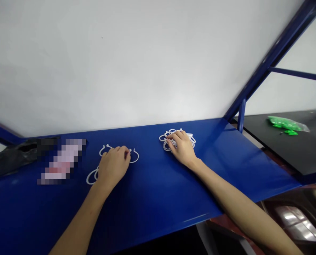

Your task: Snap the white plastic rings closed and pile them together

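Observation:
My left hand (114,163) is bent low over a few white C-shaped shower curtain rings with small ball ends. Its fingers are curled round a ring (138,156) whose curve sticks out at the right; the fingertips are partly hidden. Another ring (100,151) shows beyond the hand, and overlapping rings (88,178) lie at its near left. Further right, my right hand (183,148) rests on a tangled pile of the same white rings (192,139). Thumb and index finger come close together at the pile's left side, on a ring there. The palm covers much of the pile.
The blue tabletop (149,198) runs along a white wall (147,63). At the left lie a black plastic bag (11,157) and a blurred-out pinkish packet (64,159). A blue frame post (266,67) rises at right; beyond, a green-filled bag (287,124) lies on a dark table (287,152).

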